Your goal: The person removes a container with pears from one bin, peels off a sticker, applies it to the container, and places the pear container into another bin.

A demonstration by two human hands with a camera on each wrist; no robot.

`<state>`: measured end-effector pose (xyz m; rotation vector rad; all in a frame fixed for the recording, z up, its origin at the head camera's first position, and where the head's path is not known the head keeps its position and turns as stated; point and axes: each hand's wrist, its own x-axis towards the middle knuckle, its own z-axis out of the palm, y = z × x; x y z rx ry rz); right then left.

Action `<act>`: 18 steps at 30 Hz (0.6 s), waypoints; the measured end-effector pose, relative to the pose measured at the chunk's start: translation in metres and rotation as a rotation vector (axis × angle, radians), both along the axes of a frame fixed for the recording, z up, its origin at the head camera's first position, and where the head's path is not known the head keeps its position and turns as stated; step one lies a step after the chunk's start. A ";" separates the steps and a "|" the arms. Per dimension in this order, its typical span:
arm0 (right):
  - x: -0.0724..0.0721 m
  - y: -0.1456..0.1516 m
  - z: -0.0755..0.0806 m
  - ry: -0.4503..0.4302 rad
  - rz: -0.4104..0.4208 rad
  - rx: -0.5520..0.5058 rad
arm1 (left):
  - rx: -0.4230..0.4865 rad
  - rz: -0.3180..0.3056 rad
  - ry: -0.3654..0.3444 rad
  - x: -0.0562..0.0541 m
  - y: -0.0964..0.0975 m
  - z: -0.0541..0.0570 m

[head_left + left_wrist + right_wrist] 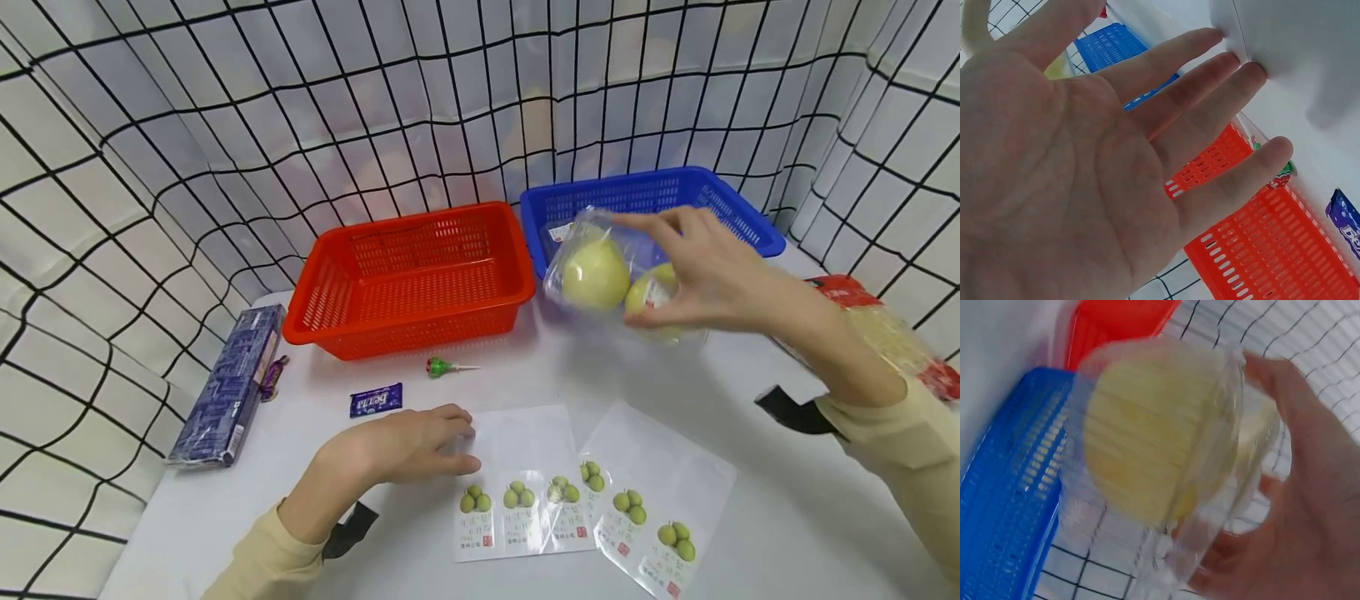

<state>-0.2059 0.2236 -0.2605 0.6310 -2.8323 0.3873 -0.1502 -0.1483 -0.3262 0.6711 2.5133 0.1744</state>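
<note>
In the head view my right hand (708,271) grips a clear plastic pack of two round yellow-green fruits (596,275), held up in front of the blue basket (660,179). Thumb and fingers close on the pack's side. One fruit (1141,437) looms large and blurred behind the film in the right wrist view. My left hand (405,446) lies low over the white table, its fingertips at the left edge of a clear bag printed with green fruit (517,433). The left wrist view shows its fingers (1210,119) extended and holding nothing. A second printed bag (667,467) lies askew, overlapping the first.
A red basket (408,221) stands left of the blue one. Before it lie a green lollipop (438,367) and a purple candy bar (376,401). Farther left are a blue-patterned package (232,383) and a wrapped candy (273,377). A red-ended bag (885,325) sits at right. Black netting surrounds the table.
</note>
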 end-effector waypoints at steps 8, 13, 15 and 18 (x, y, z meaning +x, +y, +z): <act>-0.088 0.030 0.028 -0.208 -0.311 -0.143 | 0.023 -0.014 0.001 -0.001 -0.001 -0.002; -0.121 0.044 0.030 -0.330 -0.405 -0.142 | 0.027 -0.022 0.003 0.001 -0.002 -0.002; -0.133 0.048 0.032 -0.375 -0.425 -0.136 | 0.021 -0.025 0.010 0.000 -0.002 -0.002; -0.146 0.052 0.034 -0.423 -0.465 -0.095 | 0.019 -0.022 0.005 0.000 -0.003 -0.001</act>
